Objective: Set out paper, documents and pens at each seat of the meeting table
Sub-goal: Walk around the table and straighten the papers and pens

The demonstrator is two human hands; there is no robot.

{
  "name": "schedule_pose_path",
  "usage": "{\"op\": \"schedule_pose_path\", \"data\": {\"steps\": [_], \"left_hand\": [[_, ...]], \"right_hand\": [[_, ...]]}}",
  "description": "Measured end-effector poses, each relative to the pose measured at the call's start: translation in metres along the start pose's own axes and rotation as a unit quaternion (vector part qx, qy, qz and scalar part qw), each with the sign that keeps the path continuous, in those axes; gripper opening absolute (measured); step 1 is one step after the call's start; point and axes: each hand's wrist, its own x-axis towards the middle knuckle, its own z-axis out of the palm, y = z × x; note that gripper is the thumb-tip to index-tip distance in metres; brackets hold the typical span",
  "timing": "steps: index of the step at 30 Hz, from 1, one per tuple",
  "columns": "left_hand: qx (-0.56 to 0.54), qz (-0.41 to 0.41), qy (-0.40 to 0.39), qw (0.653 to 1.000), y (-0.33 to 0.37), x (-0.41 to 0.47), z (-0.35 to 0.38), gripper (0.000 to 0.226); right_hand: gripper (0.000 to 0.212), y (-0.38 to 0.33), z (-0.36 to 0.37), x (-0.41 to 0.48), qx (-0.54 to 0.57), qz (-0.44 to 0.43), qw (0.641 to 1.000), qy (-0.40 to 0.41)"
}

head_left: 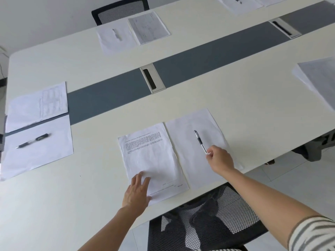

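Step in hand: laying the place at the near seat, in front of the chair (208, 214).

1. Document (152, 160): lies flat on the desk (90, 187), printed side up. The left grip (137, 191) is wide, with straight fingers pressing the near left corner to steady it.
2. Sheet (190, 167): blank, just beside the document on its right, long edges almost touching.
3. Pen (200, 142): lies along the sheet with its tip pointing away from the seat. The right grip (220, 158) is narrow, its fingertips pinching the pen's near end. The pen appears to rest on the sheet, though that end is partly hidden.

Status: the end seat to the left and the far seat already carry their paper and pens. This seat has all three items.

Next move, as judged: release the pen without rolling it, lift the left grip straight up so the document does not slide, then proceed to the seat on the right, where only a stack (319, 82) shows.
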Motion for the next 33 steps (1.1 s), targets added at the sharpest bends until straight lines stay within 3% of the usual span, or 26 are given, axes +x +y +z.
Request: {"op": "schedule_pose_path", "data": {"steps": [11, 17, 22, 27, 33], "left_hand": [[-0.012, -0.009, -0.016, 1.0, -0.005, 0.007, -0.008, 0.056], [-0.108, 0.014, 0.019, 0.994, 0.009, 0.005, -0.04, 0.04], [-0.362, 0.028, 0.05, 0.93, 0.058, -0.035, -0.078, 0.006], [-0.493, 0.063, 0.031, 0.867, 0.121, -0.09, -0.085, 0.015], [-0.508, 0.098, -0.036, 0.855, 0.226, -0.146, -0.058, 0.032]], "right_hand": [[0.029, 0.0, -0.006, -0.012, -0.019, 0.028, 0.999, -0.013], [0.023, 0.006, -0.046, -0.071, 0.09, 0.005, 0.996, 0.023], [0.007, 0.025, -0.084, -0.158, 0.271, -0.006, 0.96, 0.066], [0.01, 0.062, -0.107, -0.252, 0.412, 0.031, 0.9, 0.137], [0.017, 0.146, -0.113, -0.348, 0.438, 0.088, 0.877, 0.177]]}}
